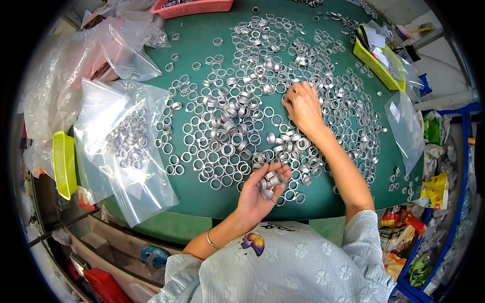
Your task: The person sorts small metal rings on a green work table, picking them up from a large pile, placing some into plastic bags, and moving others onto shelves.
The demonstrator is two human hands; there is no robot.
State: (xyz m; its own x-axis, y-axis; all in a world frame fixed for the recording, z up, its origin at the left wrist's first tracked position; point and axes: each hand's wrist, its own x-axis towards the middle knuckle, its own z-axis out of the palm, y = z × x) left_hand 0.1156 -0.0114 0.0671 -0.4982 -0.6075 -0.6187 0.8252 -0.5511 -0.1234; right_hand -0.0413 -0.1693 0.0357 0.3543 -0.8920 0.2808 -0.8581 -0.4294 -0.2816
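Note:
Several silver metal rings point(237, 116) lie spread over a green table point(202, 194). My left hand point(262, 189) is cupped palm up near the front edge and holds a small stack of rings point(269, 183). My right hand point(302, 107) reaches out over the middle of the spread, fingers bent down onto the rings there. What its fingertips grip is hidden.
A clear plastic bag point(126, 146) with rings inside lies at the left, more crumpled bags behind it. A yellow-green basket point(64, 164) hangs off the left edge. Another yellow tray point(378, 63) sits far right, a pink tray point(192, 7) at the back.

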